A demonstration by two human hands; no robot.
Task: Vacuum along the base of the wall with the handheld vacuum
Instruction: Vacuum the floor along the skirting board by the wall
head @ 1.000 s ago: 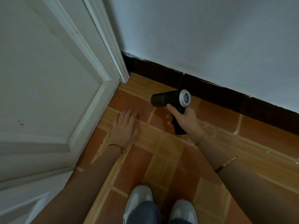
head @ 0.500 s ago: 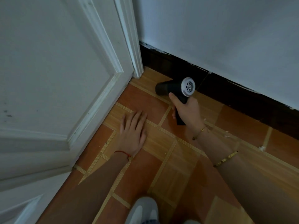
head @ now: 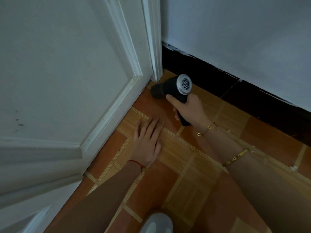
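Vac at the door-side corner, wall run barely begun.

My right hand [head: 188,110] was wrapped tight round the handheld vacuum [head: 170,89], nozzle at floor [head: 193,165] corner by door frame [head: 155,47] & dark skirting [head: 252,96]. Left hand [head: 149,140] lay flat, holding nothing. Skirting to the right prob. all left to do.

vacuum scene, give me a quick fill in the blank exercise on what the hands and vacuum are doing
1. The vacuum is held in the ____ hand.
2. The left hand lies flat on the ____.
3. The vacuum's nozzle points toward the corner where the dark baseboard meets the white ____ frame.
4. The left wrist wears a thin ____ string.

Missing words: right; floor; door; red
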